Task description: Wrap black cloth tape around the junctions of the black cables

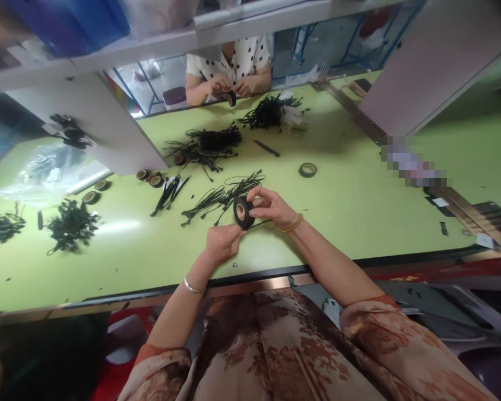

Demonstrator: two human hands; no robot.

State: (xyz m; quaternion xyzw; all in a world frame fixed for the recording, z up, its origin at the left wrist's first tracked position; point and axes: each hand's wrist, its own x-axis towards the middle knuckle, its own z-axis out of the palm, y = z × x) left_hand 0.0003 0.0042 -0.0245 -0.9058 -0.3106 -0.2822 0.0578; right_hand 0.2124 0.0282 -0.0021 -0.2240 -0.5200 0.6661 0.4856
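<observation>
A roll of black tape (249, 218) stands on edge above the green table, its tan core facing left. The fingers and thumb of my right hand (273, 209) are closed on the roll's right side. Below and left of it, my left hand (222, 245) is closed in a pinch on a thin black cable (262, 224), which runs right under the roll and curls near my right wrist. My left fingertips hide the cable's end. Just beyond both hands lies a loose spread of black cables (217, 199).
Several tape rolls (156, 181) lie at the left, and one roll (308, 170) lies right of centre. Cable bundles (72, 225) sit at left and farther back. Across the table, a person's hands (234, 86) hold another roll. Upright panels (426, 67) support an overhead shelf (250, 28).
</observation>
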